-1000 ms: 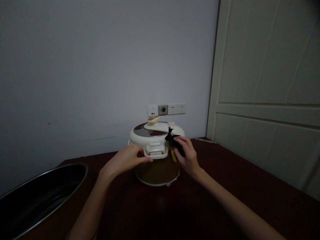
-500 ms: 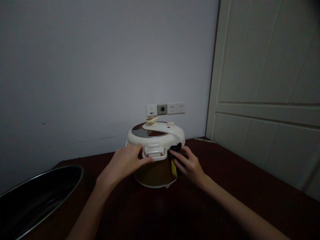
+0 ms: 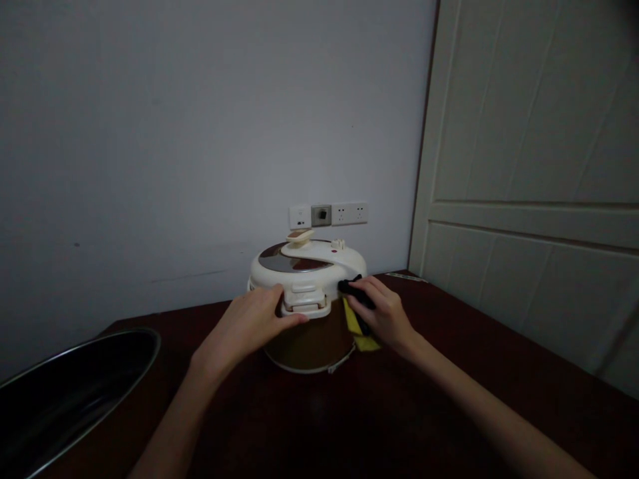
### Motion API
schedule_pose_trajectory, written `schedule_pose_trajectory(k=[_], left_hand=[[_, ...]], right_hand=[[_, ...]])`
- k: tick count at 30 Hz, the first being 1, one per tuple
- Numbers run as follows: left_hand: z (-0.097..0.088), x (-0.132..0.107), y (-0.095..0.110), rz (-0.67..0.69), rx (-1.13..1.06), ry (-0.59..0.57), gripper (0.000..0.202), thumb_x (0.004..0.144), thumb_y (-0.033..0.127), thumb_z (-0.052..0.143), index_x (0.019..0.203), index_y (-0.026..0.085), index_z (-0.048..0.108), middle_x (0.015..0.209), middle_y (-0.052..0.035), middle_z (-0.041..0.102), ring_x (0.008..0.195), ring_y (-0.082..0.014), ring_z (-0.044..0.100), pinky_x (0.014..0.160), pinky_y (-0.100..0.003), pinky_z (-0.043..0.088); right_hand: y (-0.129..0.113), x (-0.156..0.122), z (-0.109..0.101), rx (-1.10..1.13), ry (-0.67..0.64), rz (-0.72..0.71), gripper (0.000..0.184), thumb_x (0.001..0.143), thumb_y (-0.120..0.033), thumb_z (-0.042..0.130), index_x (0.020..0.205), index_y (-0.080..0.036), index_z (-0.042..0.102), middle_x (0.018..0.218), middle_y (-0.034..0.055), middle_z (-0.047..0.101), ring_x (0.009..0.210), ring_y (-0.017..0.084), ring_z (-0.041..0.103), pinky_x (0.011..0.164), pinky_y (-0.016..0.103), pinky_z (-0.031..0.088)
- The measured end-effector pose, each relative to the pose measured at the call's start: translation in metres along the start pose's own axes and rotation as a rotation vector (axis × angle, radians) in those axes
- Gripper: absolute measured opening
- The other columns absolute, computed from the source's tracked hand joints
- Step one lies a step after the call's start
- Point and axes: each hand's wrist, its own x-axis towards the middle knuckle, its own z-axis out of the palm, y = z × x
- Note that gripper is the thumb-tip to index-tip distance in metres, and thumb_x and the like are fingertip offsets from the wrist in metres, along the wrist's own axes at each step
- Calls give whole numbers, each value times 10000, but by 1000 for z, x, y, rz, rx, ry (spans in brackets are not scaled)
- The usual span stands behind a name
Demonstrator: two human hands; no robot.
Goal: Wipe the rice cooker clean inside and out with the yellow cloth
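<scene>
A cream-lidded cooker (image 3: pixel 304 266) with a brown body stands on a dark red table (image 3: pixel 449 372) against the wall. My left hand (image 3: pixel 247 326) rests on its front left side, thumb against the cream front handle (image 3: pixel 305 303), fingers curled around the rim. My right hand (image 3: pixel 382 313) presses a black and yellow cloth (image 3: pixel 360 326) against the cooker's right side, fingers closed on the cloth. A yellow corner of the cloth hangs down below my fingers.
A large dark metal basin (image 3: pixel 70 392) lies at the left edge of the table. A row of wall sockets (image 3: pixel 328 214) sits just behind the cooker. A cream door (image 3: pixel 529 179) fills the right side.
My right hand with the cloth has slid down from the lid's top edge to the cooker's right side and a little rightward. The left hand has stayed on the front.
</scene>
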Motion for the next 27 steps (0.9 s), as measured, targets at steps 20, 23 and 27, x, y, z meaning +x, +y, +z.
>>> schedule_pose_trajectory(k=[20,23,27], left_hand=[[1,-1,-1,32,4,26,508,764,653,501,907,175,593,887,-132,668,769,-282,615,654,-346,405],[1,-2,-1,39,-12,35,495,756,644,518,884,173,599,875,-132,665,740,-274,608,643,-348,398],[2,-3,-1,29,-20,53,489,749,648,521,846,174,598,825,-121,663,722,-261,606,634,-342,398]], right_hand=[[-12,-12,12,2,122,85,180,876,-182,521,1022,-192,626,909,87,638,806,190,631,717,326,542],[-14,-11,13,30,62,41,216,883,-165,507,1070,-184,614,930,95,626,816,184,626,712,315,539],[-16,-11,13,46,30,8,214,879,-168,513,1060,-196,624,916,82,619,802,176,622,688,301,538]])
